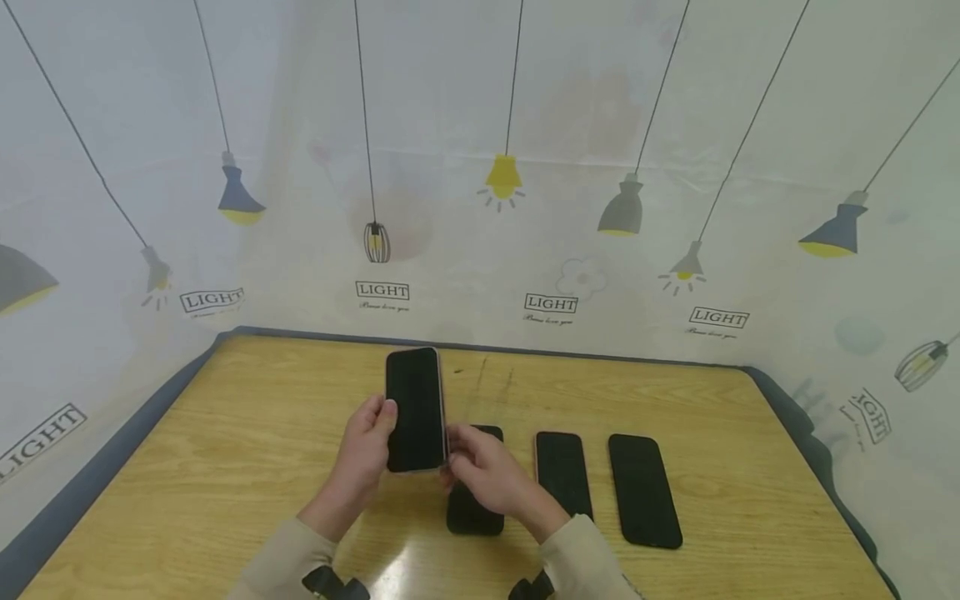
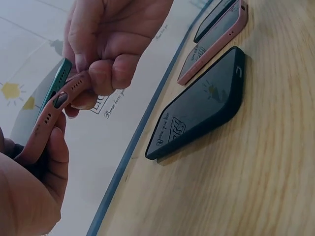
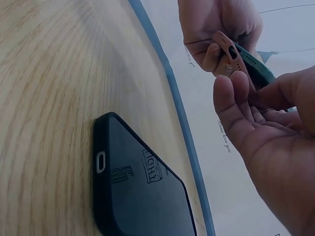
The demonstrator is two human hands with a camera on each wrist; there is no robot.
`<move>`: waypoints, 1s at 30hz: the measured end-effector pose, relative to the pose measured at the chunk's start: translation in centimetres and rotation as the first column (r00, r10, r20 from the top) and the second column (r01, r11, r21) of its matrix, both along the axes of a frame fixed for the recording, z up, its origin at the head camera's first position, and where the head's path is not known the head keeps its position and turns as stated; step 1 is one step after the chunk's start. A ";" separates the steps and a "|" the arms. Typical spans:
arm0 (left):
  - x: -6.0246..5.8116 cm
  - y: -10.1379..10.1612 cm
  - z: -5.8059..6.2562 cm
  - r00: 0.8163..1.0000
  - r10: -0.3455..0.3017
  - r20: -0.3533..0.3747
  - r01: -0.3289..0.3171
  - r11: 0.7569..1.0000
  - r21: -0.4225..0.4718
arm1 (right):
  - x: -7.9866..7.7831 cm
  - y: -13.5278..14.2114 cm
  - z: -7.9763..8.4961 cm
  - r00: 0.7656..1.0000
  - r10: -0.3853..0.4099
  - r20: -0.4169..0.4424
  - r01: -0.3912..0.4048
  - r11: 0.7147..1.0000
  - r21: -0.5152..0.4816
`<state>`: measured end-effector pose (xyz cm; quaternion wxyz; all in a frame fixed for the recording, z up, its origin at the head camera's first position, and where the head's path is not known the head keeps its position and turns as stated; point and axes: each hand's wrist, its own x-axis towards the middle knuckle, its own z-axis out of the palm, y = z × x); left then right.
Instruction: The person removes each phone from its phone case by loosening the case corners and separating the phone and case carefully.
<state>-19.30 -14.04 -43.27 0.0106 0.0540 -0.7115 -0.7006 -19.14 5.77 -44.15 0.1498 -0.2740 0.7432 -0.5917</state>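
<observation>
My left hand grips a phone by its side, raised above the table with the black screen facing me. A pink phone case is around it; at one bottom corner the phone's teal edge stands out of the case, with a gap between. My right hand pinches the case at its lower right corner. From the right wrist view, the pink case end with its port cutout and the teal edge are apart at one side and meet near the right fingertips. The case back is hidden.
On the wooden table lie a dark-cased phone beneath my right hand, a pink-cased phone and another dark phone in a row to the right. A lamp-printed curtain surrounds the table's back and sides.
</observation>
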 end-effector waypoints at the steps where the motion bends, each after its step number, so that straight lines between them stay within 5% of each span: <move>1: 0.0 0.0 -0.1 1.000 0.000 0.006 0.000 1.000 0.004 | 0.0 0.0 0.0 1.000 0.000 -0.001 0.000 1.000 -0.001; 16: 0.0 -0.3 -0.4 1.000 -0.012 -0.007 0.013 1.000 0.007 | 0.2 0.4 -0.3 0.960 -0.142 -0.240 0.146 0.989 0.003; 30: 0.3 0.7 -0.7 0.996 0.049 -0.075 -0.055 0.995 -0.083 | 0.1 0.2 0.3 0.970 -0.148 -0.195 0.172 0.979 0.110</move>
